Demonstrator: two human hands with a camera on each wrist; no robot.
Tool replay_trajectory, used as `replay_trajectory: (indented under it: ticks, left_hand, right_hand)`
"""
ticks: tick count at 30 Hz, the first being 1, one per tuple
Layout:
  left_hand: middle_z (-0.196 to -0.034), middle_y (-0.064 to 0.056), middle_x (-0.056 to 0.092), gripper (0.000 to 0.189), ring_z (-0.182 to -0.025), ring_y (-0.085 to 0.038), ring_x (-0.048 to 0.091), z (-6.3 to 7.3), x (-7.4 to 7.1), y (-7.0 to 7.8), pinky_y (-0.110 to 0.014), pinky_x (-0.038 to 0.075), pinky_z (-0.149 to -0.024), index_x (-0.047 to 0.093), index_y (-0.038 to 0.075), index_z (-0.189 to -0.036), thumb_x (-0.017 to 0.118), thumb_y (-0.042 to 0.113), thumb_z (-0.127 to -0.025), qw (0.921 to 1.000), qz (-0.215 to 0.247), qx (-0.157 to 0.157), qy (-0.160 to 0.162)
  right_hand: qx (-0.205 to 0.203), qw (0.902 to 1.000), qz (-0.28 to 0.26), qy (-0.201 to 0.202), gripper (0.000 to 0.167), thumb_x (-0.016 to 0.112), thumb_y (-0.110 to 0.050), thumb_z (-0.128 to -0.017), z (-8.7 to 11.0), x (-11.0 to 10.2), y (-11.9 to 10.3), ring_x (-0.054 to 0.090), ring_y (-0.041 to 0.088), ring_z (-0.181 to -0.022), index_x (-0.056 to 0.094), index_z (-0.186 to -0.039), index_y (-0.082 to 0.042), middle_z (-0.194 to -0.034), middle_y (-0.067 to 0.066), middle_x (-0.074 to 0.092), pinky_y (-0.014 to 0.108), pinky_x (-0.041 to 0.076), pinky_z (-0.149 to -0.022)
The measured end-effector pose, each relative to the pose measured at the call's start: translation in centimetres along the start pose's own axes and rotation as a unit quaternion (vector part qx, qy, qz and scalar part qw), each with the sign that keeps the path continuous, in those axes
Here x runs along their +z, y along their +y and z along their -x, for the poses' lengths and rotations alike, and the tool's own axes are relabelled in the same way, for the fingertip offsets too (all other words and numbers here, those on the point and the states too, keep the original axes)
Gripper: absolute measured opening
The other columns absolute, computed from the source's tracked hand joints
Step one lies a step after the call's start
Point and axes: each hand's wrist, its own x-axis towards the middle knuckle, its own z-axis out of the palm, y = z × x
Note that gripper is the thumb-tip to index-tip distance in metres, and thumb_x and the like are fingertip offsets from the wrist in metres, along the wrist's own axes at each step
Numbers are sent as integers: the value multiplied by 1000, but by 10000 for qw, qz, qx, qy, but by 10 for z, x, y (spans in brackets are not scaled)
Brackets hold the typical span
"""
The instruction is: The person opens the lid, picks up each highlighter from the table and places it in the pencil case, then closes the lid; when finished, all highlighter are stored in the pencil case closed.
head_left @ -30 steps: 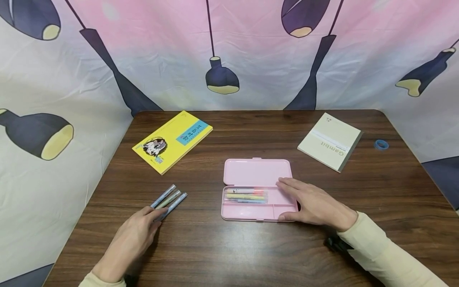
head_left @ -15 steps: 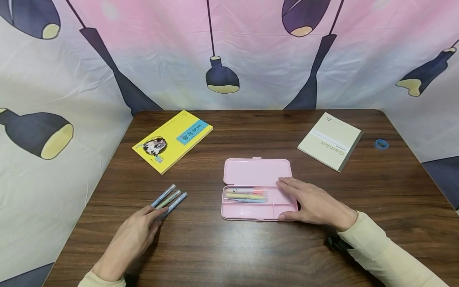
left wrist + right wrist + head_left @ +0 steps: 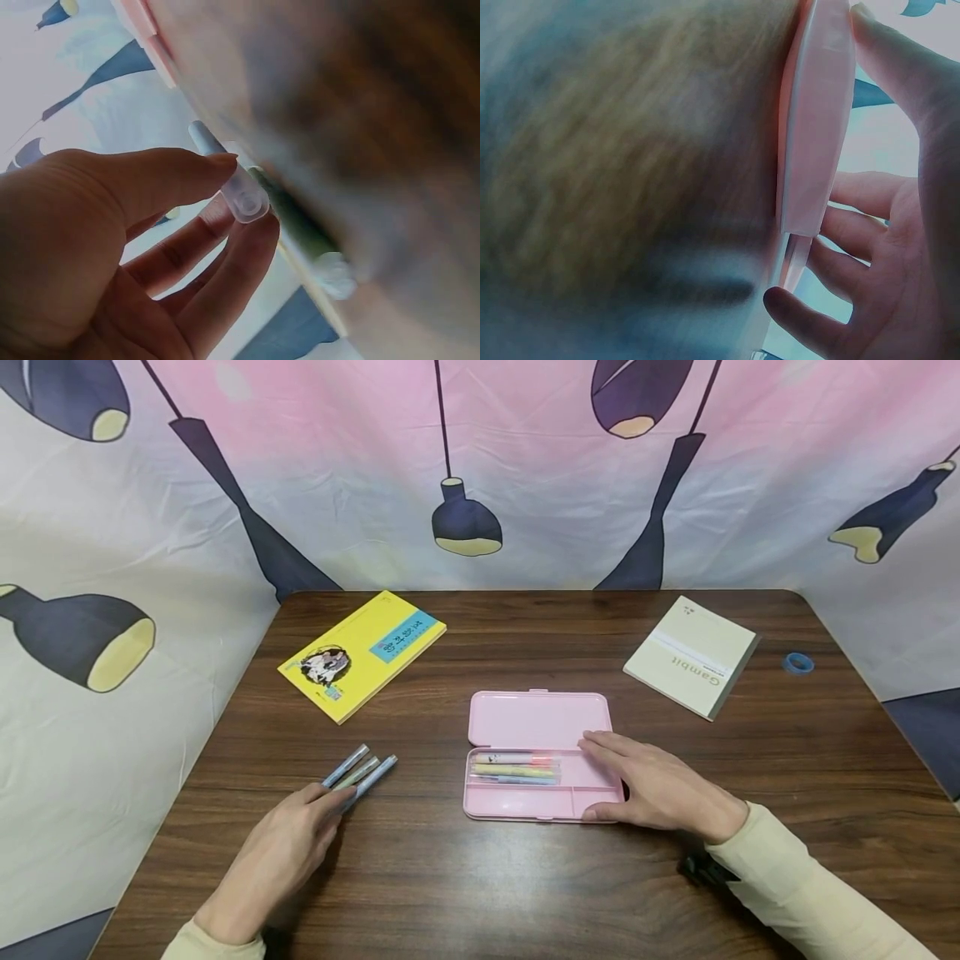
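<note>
My left hand (image 3: 281, 839) is at the left of the table, around three slim pens lying side by side. Between its thumb and fingertips it pinches a pale blue pen (image 3: 377, 772), whose clear end (image 3: 247, 199) shows in the left wrist view. Beside that one are a green pen (image 3: 360, 771) and a darker blue pen (image 3: 346, 765), their near ends behind the hand. A pink pencil case (image 3: 517, 803) lies with its lid raised, several pens (image 3: 513, 770) in its long compartment. Over its right end rests my right hand (image 3: 667, 789), fingers extended toward the hinge, thumb at the front rim.
A yellow book (image 3: 367, 664) lies at the back left of the wooden table. Toward the back right is a pale notebook (image 3: 690, 656), with a blue ring (image 3: 799, 670) beside it. A lamp-patterned cloth (image 3: 360, 518) hangs behind the table's far edge.
My left hand has shifted slightly right, and the pale blue pen's far end has moved up and right. The right hand and the pencil case have stayed in place.
</note>
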Motion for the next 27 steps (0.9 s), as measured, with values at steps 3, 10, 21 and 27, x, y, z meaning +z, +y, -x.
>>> replay_trajectory:
  ticks: [3,10,21,27]
  left_hand:
    - [-89,-1,63,42,-69,-10,55,-7,-4,5,-34,50,-57,73,9,-114,81,-4,-75,9996,-46,210,154]
    - [-101,-8,68,42,-87,-24,67,-28,-9,26,-42,57,-70,73,9,-116,79,-4,-77,9981,6,577,196]
    - [-94,-1,65,38,-79,-15,61,-64,6,57,-31,55,-67,72,12,-116,77,-1,-80,9867,175,1612,132]
    - [-102,-2,66,36,-87,-16,62,-77,13,74,-31,55,-67,71,16,-122,72,5,-88,9762,314,2135,-215]
  right_hand:
    - [18,10000,15,-12,93,65,-70,-83,0,0,0,45,28,-139,47,-148,-7,-153,11,45,52,43,-106]
    - [-4,10000,9,-5,93,64,-71,-83,0,0,0,45,27,-139,47,-148,-7,-153,11,45,51,42,-106]
    - [20,10000,-4,-23,95,61,-74,-82,0,1,1,44,28,-140,46,-149,-8,-154,11,44,52,41,-108]
    - [50,10000,-4,-62,96,61,-74,-82,0,0,1,44,28,-140,46,-149,-7,-154,12,43,52,41,-108]
